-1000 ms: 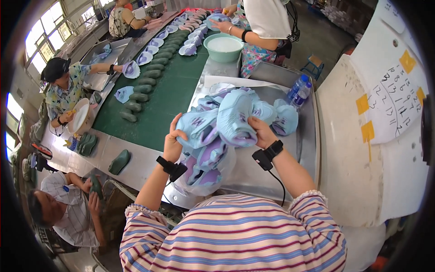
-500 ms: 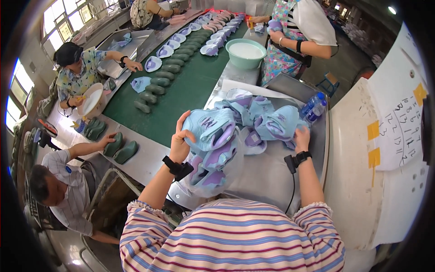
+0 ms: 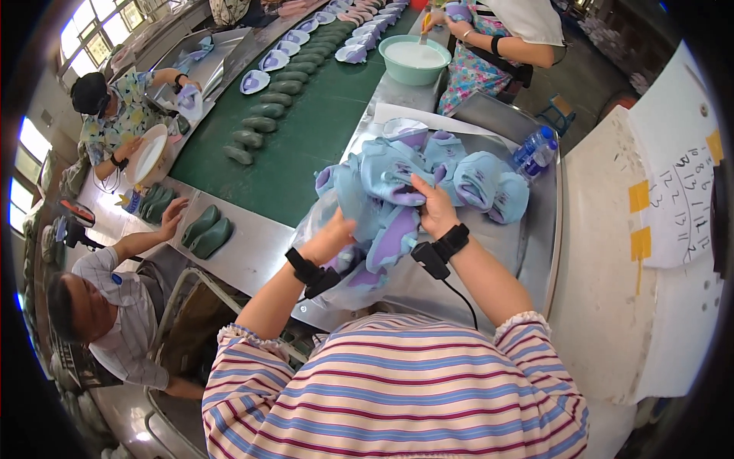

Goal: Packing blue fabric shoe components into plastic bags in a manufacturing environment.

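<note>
Grips a light-blue shoe upper [image 3: 391,172] in the right hand [image 3: 437,208], with the thumb laid on its near edge and the other fingers partly hidden; holds it above the near side of a metal tray [image 3: 478,256], directly in front of the body; cannot tell whether it touches the other uppers [image 3: 478,180] heaped just beyond and to the right, light blue with purple linings.

Has the left hand [image 3: 330,237] lower and to the left, at a clear plastic bag [image 3: 307,223], with the fingers blurred and pointing inward; cannot tell whether closed on bag, on upper or on nothing; note between and below both hands a hanging piece with purple lining [image 3: 396,236].

Wears a black band [image 3: 441,251] on each wrist, with a cable trailing from the right one; wears a striped top [image 3: 397,382].

Note two blue-labelled bottles [image 3: 537,151] at the far right of the tray; farther off, a pale green basin [image 3: 417,65] of white liquid, near a co-worker's hand with a brush [image 3: 426,25]; across the green tabletop [image 3: 329,141], a row of dark green foot forms [image 3: 264,124]; at left, another co-worker's hand with a purple-lined upper [image 3: 188,101]; nearer, two green forms [image 3: 208,229] side by side.
</note>
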`<state>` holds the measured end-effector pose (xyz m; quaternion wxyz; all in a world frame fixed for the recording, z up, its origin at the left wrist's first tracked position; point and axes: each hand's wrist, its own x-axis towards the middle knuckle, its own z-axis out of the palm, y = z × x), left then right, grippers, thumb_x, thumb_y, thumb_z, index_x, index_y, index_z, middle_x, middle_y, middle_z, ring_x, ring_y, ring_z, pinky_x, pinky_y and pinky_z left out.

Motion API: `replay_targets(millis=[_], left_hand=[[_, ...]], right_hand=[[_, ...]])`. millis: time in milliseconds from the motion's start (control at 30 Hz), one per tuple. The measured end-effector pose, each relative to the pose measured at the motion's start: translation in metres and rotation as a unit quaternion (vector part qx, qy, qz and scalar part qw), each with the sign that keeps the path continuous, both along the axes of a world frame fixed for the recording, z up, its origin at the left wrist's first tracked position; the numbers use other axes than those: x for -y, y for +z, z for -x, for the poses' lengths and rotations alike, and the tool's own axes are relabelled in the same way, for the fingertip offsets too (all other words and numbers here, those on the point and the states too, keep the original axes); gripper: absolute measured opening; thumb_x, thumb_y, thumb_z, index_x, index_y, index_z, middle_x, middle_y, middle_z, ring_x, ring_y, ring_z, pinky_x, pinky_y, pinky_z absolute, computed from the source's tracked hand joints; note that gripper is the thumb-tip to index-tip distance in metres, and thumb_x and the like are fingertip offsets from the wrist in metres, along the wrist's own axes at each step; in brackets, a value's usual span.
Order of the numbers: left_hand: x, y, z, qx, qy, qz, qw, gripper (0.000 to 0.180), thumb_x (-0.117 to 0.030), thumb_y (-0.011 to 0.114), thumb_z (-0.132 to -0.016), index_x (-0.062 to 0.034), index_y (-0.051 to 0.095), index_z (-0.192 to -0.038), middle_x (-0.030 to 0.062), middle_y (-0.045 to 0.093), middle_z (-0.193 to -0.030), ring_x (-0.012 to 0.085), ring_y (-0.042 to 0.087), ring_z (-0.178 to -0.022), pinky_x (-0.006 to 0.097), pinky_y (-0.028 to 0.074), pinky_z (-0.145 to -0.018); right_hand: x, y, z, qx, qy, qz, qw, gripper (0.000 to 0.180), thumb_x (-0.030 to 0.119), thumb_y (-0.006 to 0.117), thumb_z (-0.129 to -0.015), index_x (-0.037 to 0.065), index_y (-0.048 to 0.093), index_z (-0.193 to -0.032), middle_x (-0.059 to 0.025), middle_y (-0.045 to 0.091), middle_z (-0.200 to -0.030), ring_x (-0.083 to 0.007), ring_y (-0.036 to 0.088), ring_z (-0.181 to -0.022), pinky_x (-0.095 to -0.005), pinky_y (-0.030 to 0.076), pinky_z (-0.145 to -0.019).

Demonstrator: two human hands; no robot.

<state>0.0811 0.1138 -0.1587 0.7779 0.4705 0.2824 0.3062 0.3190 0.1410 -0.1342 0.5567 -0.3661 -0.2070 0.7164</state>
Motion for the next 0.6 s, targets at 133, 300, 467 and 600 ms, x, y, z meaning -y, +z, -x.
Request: replay_targets(millis=[133,300,467,600], left_hand=[[0.032,0.016,-0.029,-0.133,0.057,-0.167,0.975,0.095,-0.028,0.071,-0.072,-0.0013,0.008,-0.137,0.0157,0.025,-0.135,0.0247,0.034,-0.119,0.034,0.033,-0.097],[0.035,-0.004,-0.051,-0.232,0.230,-0.277,0.903,0.095,-0.013,0.072,-0.063,0.0031,0.012,-0.135,0.0191,0.026,-0.133,0.0295,0.031,-0.122,0.032,0.027,-0.101],[0.018,0.007,-0.021,0.115,0.345,0.071,0.929,0.050,0.006,0.040,-0.066,-0.0018,0.041,-0.114,0.0119,0.052,-0.106,0.0226,0.055,-0.094,0.036,0.048,-0.082],[0.023,0.014,0.009,0.241,0.356,0.104,0.897,0.047,0.005,0.040,-0.066,-0.0042,0.042,-0.112,0.0083,0.052,-0.101,0.0236,0.054,-0.092,0.037,0.047,-0.082]], right_hand=[[0.007,-0.016,0.027,-0.128,-0.098,0.121,0.980,0.035,0.035,0.060,-0.082,0.005,0.058,-0.099,-0.0087,0.063,-0.093,-0.0227,0.060,-0.085,-0.0377,0.046,-0.085],[0.012,-0.015,0.041,-0.225,-0.085,0.071,0.968,0.035,0.037,0.060,-0.081,0.007,0.059,-0.098,-0.0106,0.063,-0.097,-0.0280,0.060,-0.092,-0.0382,0.045,-0.087],[0.018,0.009,-0.003,-0.363,0.027,-0.062,0.929,0.037,0.034,0.056,-0.083,0.004,0.055,-0.104,-0.0131,0.059,-0.107,-0.0336,0.051,-0.107,-0.0502,0.038,-0.093],[0.023,-0.013,-0.133,-0.028,-0.160,-0.104,0.981,0.034,0.020,0.062,-0.082,0.005,0.050,-0.110,-0.0071,0.058,-0.104,-0.0211,0.053,-0.100,-0.0355,0.044,-0.086]])
